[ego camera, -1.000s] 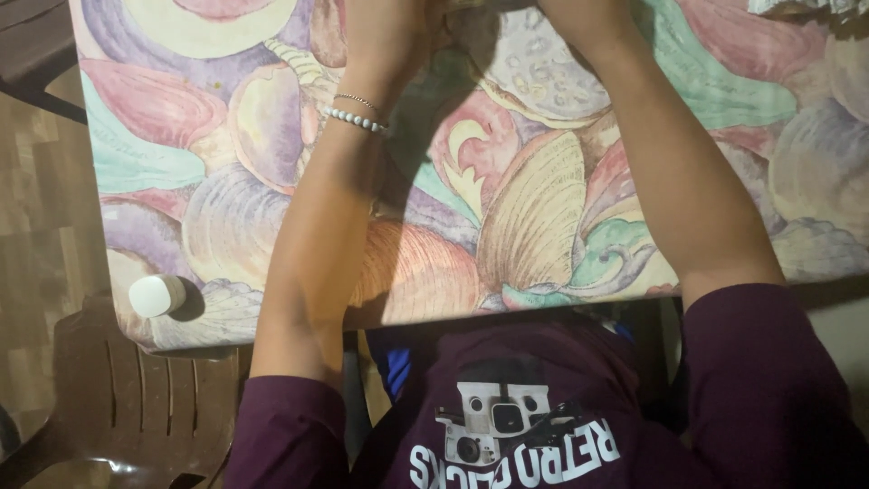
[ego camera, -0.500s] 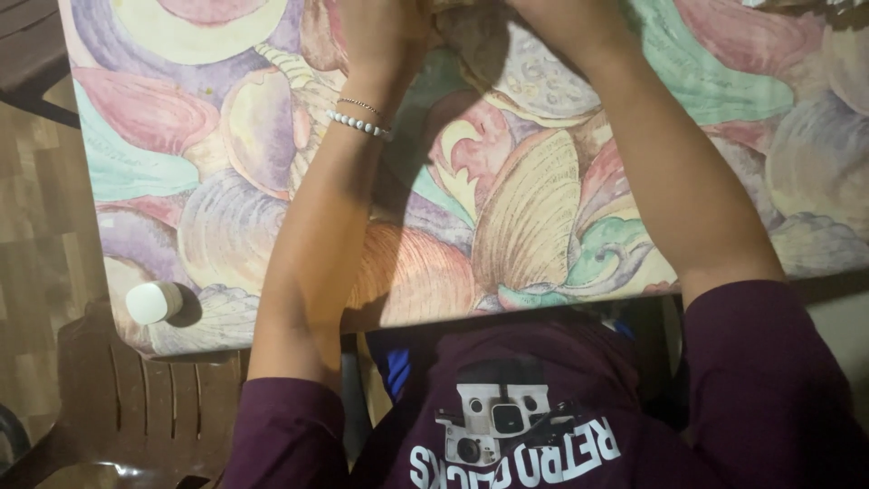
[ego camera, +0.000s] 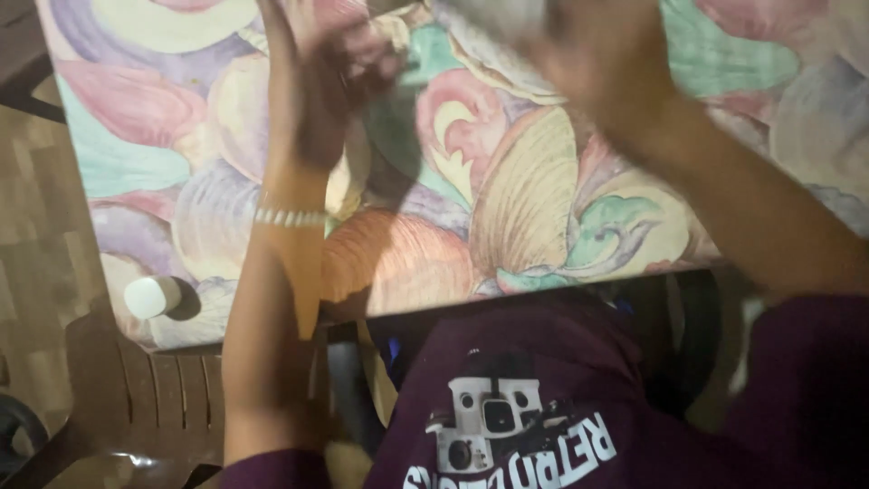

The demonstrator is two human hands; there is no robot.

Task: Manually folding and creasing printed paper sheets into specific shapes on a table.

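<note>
My left hand (ego camera: 319, 83) is raised over a table covered with a pastel flower-patterned cloth (ego camera: 507, 190). Its fingers are curled and blurred, and a white bead bracelet (ego camera: 290, 217) sits on the wrist. My right hand (ego camera: 602, 68) hovers over the far middle of the table, heavily blurred. A pale grey-white shape (ego camera: 493, 16) shows at the top edge by its fingers. The blur hides whether either hand holds anything.
A small white cylinder (ego camera: 152, 296) stands on the table's near left corner. A brown plastic chair (ego camera: 136, 398) is below that corner, on a wood-patterned floor (ego camera: 36, 226). My dark purple shirt (ego camera: 543, 398) fills the bottom of the view.
Both hands were close together at the far edge of view. They now sit lower in the picture, spread apart and motion-blurred, and the table looks closer.
</note>
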